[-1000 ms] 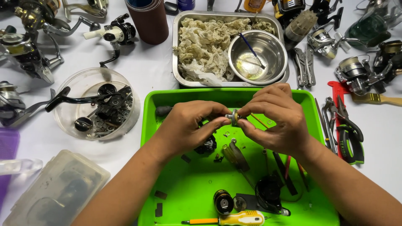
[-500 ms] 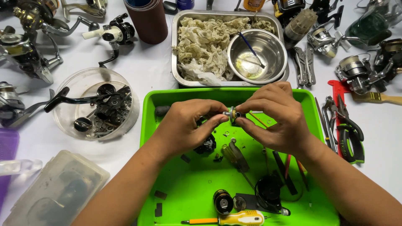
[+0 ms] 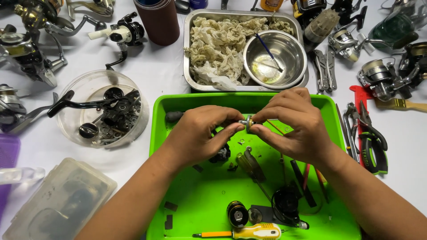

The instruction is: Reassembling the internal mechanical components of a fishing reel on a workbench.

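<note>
Over the bright green tray [image 3: 178,104], my left hand [image 3: 200,135] and my right hand [image 3: 296,124] meet fingertip to fingertip on a small brass-and-steel reel part [image 3: 247,122]. Both hands pinch it, the left from the left side, the right from the right. Under my left palm a dark reel piece [image 3: 221,154] lies on the tray, partly hidden. Near the tray's front lie a black spool [image 3: 237,214], a black round part [image 3: 284,202] and a yellow-handled screwdriver [image 3: 249,232].
A steel pan [image 3: 189,53] behind the tray holds crumpled rags and a steel bowl [image 3: 271,58]. A clear round tub [image 3: 104,111] with black reel parts stands left. Fishing reels [image 3: 26,58] line the far edge; pliers [image 3: 371,138] lie right; a plastic box [image 3: 58,200] sits front left.
My hands have stayed on the small part and shifted slightly; the fingers have turned a little around it. Nothing else has moved.
</note>
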